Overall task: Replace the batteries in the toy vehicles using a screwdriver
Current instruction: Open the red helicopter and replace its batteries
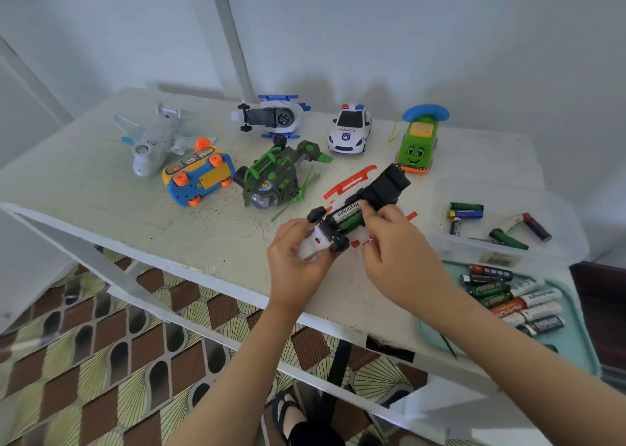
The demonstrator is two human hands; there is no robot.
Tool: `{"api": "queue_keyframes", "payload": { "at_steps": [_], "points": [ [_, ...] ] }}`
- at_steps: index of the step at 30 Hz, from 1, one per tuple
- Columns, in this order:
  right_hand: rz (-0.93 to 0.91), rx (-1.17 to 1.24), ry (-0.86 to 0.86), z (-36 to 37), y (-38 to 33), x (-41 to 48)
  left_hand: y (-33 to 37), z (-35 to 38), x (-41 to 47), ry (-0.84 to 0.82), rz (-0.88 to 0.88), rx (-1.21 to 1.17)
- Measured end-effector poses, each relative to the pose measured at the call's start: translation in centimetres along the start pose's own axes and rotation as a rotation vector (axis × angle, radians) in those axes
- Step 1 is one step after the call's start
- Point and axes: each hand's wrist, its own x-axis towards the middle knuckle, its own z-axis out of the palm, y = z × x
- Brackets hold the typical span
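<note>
Left hand (294, 263) grips the upturned toy (382, 188) (2 batteries (347, 213) sitting in it), right hand (396, 256) pinches it too; 6 other toys (349, 129) sit on the table (101, 188).

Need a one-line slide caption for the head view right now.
Left hand grips upturned toy vehicle; right hand fingers the batteries exposed in its underside.

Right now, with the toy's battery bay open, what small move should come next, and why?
Probably press the green battery down flat with the right hand, whose fingers curl onto it. The toy, gripped by the left hand, has its bay open, and a white battery lies beside the green one.
</note>
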Motion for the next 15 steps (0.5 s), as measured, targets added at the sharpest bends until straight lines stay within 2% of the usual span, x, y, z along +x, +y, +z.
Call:
{"api": "queue_keyframes", "payload": {
  "at_steps": [4, 8, 15],
  "points": [
    [0.051, 0.115, 0.148, -0.8, 0.1, -0.5, 0.6, 0.0, 0.2, 0.011, 0.005, -0.016],
    [0.23, 0.277, 0.141, -1.5, 0.8, -0.5, 0.4, 0.0, 0.1, 0.003, 0.014, -0.008],
    [0.097, 0.394, 0.227, -1.6, 0.2, -0.5, -0.2, 0.2, -0.2, 0.003, -0.003, 0.059]
  ]
}}
